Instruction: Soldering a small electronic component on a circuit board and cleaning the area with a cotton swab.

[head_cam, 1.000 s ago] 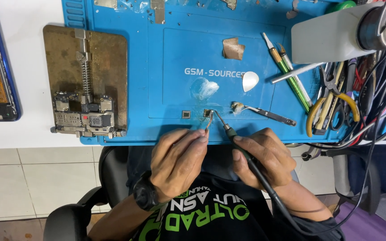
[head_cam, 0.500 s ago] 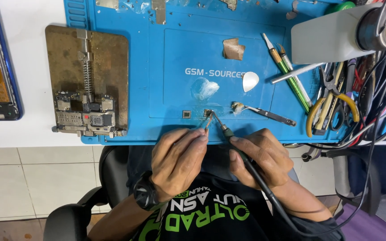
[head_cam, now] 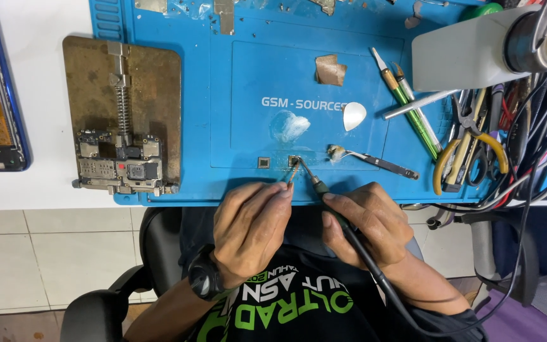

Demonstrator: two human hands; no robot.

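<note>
Blue matting [head_cam: 235, 76] covers the worktop, and a small square chip [head_cam: 295, 161] lies near its front edge. It is pinned by tweezers [head_cam: 291, 174] pinched in the left hand [head_cam: 251, 228], while a soldering iron [head_cam: 314, 180] is gripped by the right hand [head_cam: 365, 225]. Should the tweezers slip, the chip could be flicked away or overheated.

Small square chip [head_cam: 295, 161] (flat on blue mat [head_cam: 235, 82]), soldering iron [head_cam: 316, 185] tip touching it.
</note>
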